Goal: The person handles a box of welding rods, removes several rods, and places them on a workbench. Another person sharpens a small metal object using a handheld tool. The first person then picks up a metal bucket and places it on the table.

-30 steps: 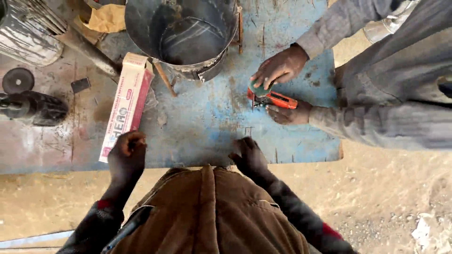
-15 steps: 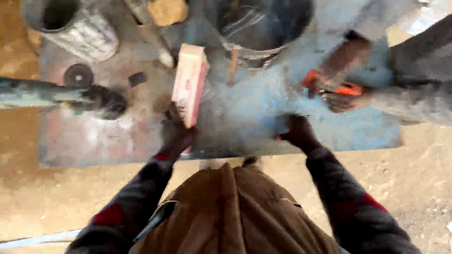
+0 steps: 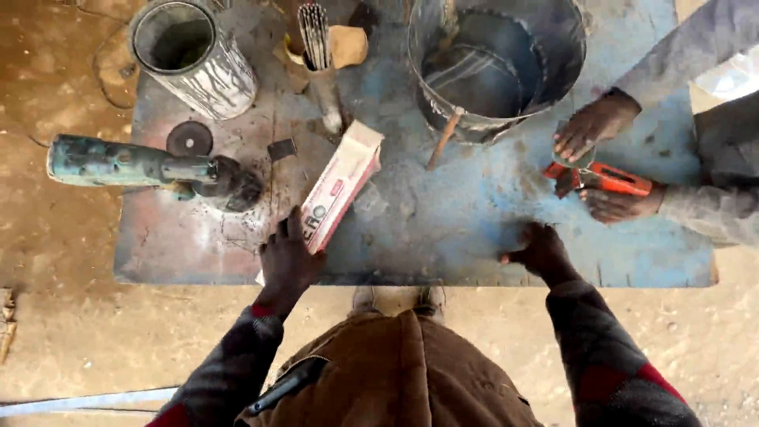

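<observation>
Resting my left hand with fingers spread on the long carton and my right hand curled at the table edge, I risk nudging it off.

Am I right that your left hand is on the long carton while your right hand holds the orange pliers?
Not quite. The head view shows the left hand on the carton, but the right hand rests bare on the table. Another person's hands hold the orange pliers.

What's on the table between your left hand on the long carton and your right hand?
Nothing: in the head view, the left hand rests on the carton, and only bare blue table stretches to the right hand.
</observation>
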